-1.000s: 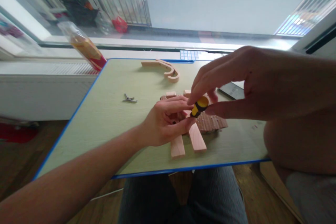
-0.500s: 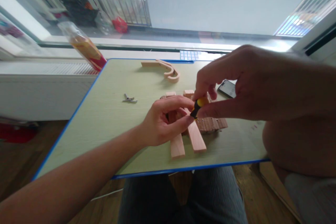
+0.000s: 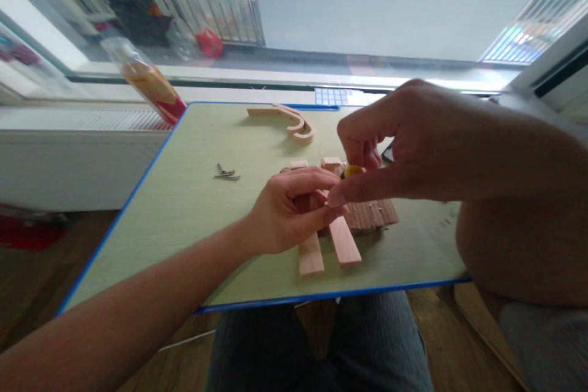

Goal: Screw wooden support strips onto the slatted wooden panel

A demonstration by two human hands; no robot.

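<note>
My right hand (image 3: 413,147) pinches a small screwdriver with a yellow and black handle (image 3: 353,170), held over a set of wooden slats (image 3: 342,239). Only the yellow top of the handle shows between my fingers. My left hand (image 3: 289,211) is curled around the upper part of the wooden slats, thumb and fingers closed on them, right under the screwdriver. A ribbed wooden panel (image 3: 372,214) lies under the slats on the green table (image 3: 184,196).
A curved wooden piece (image 3: 289,119) lies at the table's far edge. Loose screws (image 3: 226,174) rest left of centre. A plastic bottle (image 3: 147,82) leans on the sill at the back left. My knees are below the table's blue front edge (image 3: 321,297).
My right hand has turned and closed further over the screwdriver handle, hiding most of it and the phone behind it. My left hand stays on the slats.
</note>
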